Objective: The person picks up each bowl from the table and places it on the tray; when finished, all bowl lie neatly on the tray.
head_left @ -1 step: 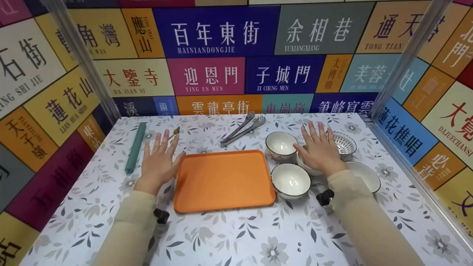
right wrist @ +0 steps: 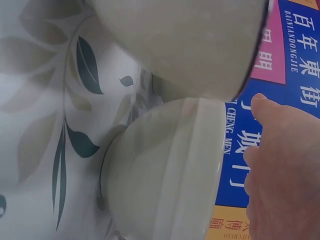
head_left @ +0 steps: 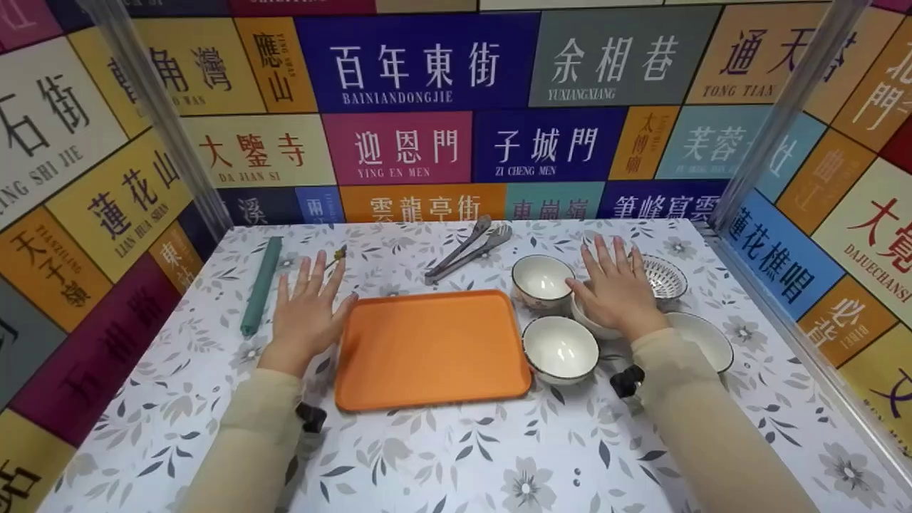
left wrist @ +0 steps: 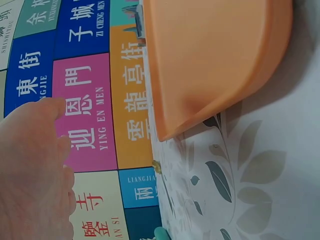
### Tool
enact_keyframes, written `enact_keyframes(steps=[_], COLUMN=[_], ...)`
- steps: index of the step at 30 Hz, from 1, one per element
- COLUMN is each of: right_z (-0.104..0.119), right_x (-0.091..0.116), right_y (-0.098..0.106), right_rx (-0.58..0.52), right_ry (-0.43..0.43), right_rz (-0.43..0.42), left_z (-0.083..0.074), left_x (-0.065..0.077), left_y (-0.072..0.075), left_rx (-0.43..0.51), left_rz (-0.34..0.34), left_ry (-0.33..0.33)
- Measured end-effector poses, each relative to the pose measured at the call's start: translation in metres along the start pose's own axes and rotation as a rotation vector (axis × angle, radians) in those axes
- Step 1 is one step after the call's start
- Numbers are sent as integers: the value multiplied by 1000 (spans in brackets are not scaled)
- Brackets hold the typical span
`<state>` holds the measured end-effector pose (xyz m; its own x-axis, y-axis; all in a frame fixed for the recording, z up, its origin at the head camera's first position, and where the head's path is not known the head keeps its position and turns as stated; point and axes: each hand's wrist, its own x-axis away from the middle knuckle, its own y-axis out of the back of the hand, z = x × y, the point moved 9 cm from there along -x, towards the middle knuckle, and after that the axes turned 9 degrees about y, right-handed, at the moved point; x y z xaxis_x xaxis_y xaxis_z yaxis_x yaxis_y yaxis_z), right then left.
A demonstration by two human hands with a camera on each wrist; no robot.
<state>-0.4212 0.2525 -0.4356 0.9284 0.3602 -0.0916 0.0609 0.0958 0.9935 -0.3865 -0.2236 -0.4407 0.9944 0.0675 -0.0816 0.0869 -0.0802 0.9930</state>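
My left hand point(head_left: 306, 313) has its fingers spread and straight, palm down, beside the left edge of an orange tray point(head_left: 434, 349). It grips nothing; the left wrist view shows the hand point(left wrist: 35, 175) apart from the tray's corner point(left wrist: 215, 65). Over a pale bowl point(head_left: 591, 320) that it partly hides, my right hand point(head_left: 618, 288) is likewise spread flat. In the right wrist view this hand point(right wrist: 287, 165) appears above the rim of a white bowl point(right wrist: 160, 170), holding nothing. Two more bowls, a rear one point(head_left: 543, 281) and a front one point(head_left: 561, 349), stand between tray and hand.
Grey tongs point(head_left: 467, 255) lie behind the tray. At the left is a long green rod-like roll point(head_left: 262, 285), and near my left fingertips a small yellow-and-dark item point(head_left: 340, 253). A patterned, basket-like bowl point(head_left: 666, 278) and a shallow white dish point(head_left: 704, 342) sit at the right.
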Motion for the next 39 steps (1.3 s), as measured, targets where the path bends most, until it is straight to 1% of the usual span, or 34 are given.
enact_keyframes(steps=[3, 7, 11, 13, 16, 19, 21, 23, 25, 27, 29, 31, 34, 37, 39], right_z=[0, 2, 5, 6, 8, 13, 18, 25, 31, 37, 43, 50, 59, 64, 67], right_x=[1, 5, 9, 11, 15, 19, 22, 26, 30, 34, 37, 40, 43, 47, 49], right_y=[-1, -1, 2, 4, 6, 10, 14, 18, 20, 21, 21, 20, 17, 14, 12], right_rx=[13, 0, -47, -59, -62, -81, -121, -186, -267, -339, -395, -429, -460, -479, -468], right_ry=[3, 20, 48, 54, 58, 93, 139, 195, 242, 278, 309, 350, 408, 441, 463], right_rz=[2, -5, -25, -38, -60, -115, -166, -213, -235, -229, -198, -156, -94, -46, -27], left_z=[0, 0, -2, -3, -2, 1, 3, 5, 6, 8, 11, 14, 16, 15, 14], left_x=[2, 6, 10, 14, 23, 33, 39, 46, 52, 57, 62, 67, 72, 75, 76], left_y=[-1, -2, -1, -2, -4, -8, -10, -12, -14, -16, -17, -17, -19, -22, -24], left_rx=[6, 6, 25, 57, 132, 242, 316, 378, 413, 416, 410, 407, 417, 422, 418], left_rz=[-6, -22, -47, -43, -9, 42, 74, 107, 132, 146, 154, 159, 178, 207, 227], left_ry=[-5, -22, -67, -95, -136, -163, -182, -201, -222, -237, -246, -248, -255, -265, -270])
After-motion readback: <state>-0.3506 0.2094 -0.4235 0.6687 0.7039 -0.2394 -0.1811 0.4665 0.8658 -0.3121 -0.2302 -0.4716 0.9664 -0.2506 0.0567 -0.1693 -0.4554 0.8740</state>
